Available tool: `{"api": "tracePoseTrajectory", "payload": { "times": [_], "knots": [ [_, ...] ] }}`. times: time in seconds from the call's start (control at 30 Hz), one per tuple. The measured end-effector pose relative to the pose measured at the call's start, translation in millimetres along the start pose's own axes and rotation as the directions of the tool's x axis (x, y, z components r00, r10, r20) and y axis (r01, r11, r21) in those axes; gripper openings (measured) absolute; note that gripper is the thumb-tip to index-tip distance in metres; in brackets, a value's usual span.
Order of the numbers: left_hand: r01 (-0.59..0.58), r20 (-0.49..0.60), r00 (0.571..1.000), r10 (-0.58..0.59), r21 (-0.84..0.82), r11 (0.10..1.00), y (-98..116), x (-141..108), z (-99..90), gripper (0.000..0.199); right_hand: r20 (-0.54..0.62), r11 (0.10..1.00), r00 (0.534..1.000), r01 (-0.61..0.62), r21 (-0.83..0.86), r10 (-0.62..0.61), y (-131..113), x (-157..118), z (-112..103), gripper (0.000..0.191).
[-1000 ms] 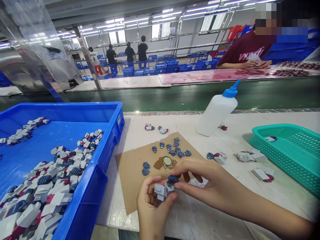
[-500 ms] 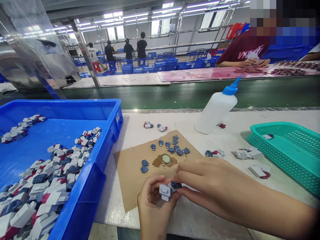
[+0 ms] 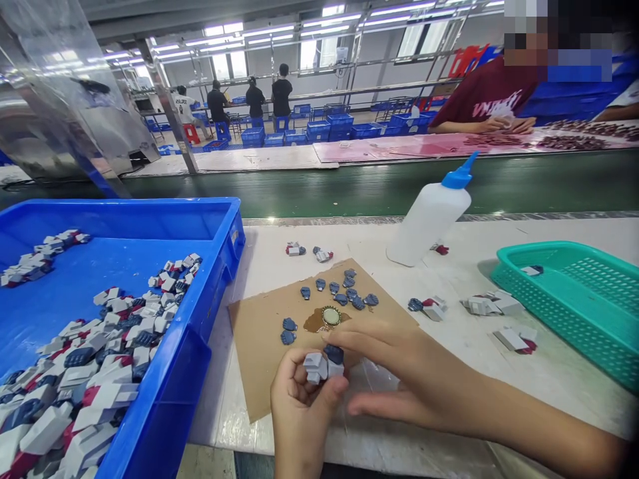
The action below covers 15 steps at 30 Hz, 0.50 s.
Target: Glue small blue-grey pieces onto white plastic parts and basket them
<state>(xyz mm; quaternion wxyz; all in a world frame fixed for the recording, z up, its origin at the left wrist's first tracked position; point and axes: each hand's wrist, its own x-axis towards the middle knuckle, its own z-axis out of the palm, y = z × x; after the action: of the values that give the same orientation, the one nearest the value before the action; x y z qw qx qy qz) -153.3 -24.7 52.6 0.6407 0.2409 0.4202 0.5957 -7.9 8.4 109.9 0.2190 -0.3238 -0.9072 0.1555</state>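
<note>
glossy white worktop (image 3: 364, 247) has a brown cardboard sheet (image 3: 264, 359), a blue-nozzled white plastic bottle (image 3: 430, 216), a green perforated plastic basket (image 3: 554, 320), a big blue plastic tray (image 3: 180, 392), plus loose grey, red and navy plastic bits (image 3: 492, 305)

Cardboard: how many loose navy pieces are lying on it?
11 navy pieces: nine scattered beyond the cap, two to the left of it. The right hand covers part of the cardboard, so more may be hidden.

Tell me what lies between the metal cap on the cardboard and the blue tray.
In the head view, from the cap to the tray: a brown wet patch, two dark blue pieces, more cardboard, then a strip of white table.
</note>
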Motion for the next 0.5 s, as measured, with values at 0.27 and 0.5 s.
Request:
{"api": "tracePoseTrajectory", "payload": {
  "times": [0.27, 0.5],
  "knots": [
    [0.007, 0.065, 0.998, -0.005, -0.027, 1.000, 2, -1, 0.5, 0.036, -0.146, 0.959, 0.978, 0.109, -0.262, -0.151, 13, 11, 33, 0.049],
    [-0.003, 0.037, 0.999, 0.002, 0.022, 1.000, -1, -1, -2.2, 0.041, -0.108, 0.938, 0.969, 0.181, -0.294, -0.221, 23, 18, 34, 0.055]
  ]
}}
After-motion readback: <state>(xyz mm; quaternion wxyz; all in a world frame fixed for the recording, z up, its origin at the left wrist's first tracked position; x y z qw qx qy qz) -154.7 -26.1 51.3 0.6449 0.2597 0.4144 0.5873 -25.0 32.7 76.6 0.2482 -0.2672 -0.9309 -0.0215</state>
